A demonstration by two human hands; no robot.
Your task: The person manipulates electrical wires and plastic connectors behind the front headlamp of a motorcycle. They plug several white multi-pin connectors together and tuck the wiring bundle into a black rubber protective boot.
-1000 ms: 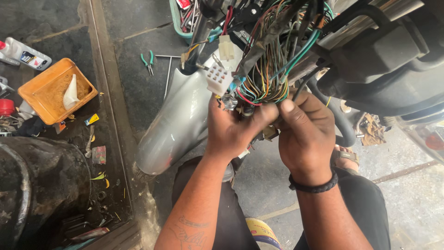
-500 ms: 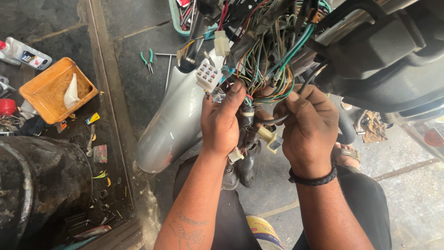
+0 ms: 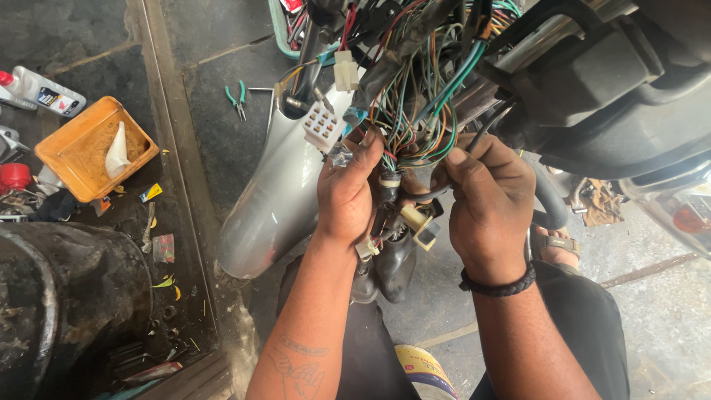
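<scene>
Both grips closed on the wire bundle (image 3: 415, 126): left hand (image 3: 352, 196) nearer the white connector (image 3: 324, 127) up-left; right hand (image 3: 489, 204) holds cables.

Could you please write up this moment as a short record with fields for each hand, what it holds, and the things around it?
Setting: workshop floor, view down over a silver fender
Left hand: closed in a grip on the multicoloured wire bundle, beside a white connector block
Right hand: closed on a dark cable at the same bundle; black wristband on the wrist
Hanging below: small cream connectors
On the floor, left side: orange tray, green-handled pliers, white bottle
</scene>
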